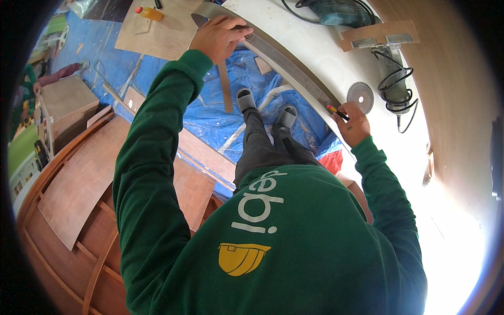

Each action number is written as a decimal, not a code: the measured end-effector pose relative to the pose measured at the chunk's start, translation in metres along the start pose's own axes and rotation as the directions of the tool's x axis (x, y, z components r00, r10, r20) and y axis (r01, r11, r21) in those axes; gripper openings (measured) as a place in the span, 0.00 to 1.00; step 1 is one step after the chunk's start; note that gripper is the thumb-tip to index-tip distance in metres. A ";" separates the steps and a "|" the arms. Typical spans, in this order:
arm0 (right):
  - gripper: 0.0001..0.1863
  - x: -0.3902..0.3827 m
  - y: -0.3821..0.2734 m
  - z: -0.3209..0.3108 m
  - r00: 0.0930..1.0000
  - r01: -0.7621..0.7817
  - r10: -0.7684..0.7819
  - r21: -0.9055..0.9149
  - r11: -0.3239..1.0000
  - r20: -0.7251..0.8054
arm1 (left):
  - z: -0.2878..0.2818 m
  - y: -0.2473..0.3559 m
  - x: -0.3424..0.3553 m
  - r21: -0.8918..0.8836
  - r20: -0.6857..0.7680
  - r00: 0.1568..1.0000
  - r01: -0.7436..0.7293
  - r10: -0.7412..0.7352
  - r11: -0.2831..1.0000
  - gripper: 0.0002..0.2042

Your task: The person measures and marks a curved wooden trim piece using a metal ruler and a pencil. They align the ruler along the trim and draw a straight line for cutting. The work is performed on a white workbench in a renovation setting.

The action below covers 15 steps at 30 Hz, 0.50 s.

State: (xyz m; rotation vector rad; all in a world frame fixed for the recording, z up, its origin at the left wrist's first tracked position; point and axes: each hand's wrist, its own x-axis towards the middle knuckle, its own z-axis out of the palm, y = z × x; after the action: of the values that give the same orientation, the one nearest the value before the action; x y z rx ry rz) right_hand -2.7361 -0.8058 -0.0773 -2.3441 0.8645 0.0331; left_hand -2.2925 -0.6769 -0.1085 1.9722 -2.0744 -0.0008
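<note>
A long, narrow grey strip [281, 58] with faint markings runs along the near edge of the white worktop [325, 58]. At its far left end my left hand [220, 39] is closed over it, fingers bent across the edge. Lower on the right, my right hand [353, 126] pinches a dark pencil [338, 112] with a red end, beside the strip's near end. Just beyond that hand lies a round grey disc [360, 97] with a hole in its middle.
A green power tool [341, 12], a corded cylindrical tool [395, 79] and a wooden piece with metal plates [380, 35] lie on the worktop. An orange bottle [149, 13] rests on plywood. Blue sheeting [210, 123] covers the floor. Another person's sleeve [60, 73] shows far left.
</note>
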 end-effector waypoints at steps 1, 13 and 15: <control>0.14 0.000 0.000 0.000 1.000 0.002 -0.002 0.003 1.000 -0.001 | 0.000 0.000 0.001 -0.006 -0.030 1.000 -0.001 0.001 1.000 0.17; 0.15 0.000 -0.002 0.000 1.000 -0.015 0.015 0.011 1.000 -0.006 | -0.002 0.001 0.003 -0.092 0.005 1.000 0.029 -0.029 0.995 0.16; 0.15 0.000 -0.002 -0.001 1.000 -0.013 0.013 0.017 1.000 -0.006 | -0.001 0.002 0.003 -0.106 -0.011 0.999 0.033 -0.034 0.994 0.16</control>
State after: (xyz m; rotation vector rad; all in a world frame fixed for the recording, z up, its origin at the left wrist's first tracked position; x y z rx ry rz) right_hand -2.7353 -0.8049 -0.0756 -2.3241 0.8796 0.0242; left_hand -2.2944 -0.6790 -0.1062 1.9385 -1.9901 -0.1023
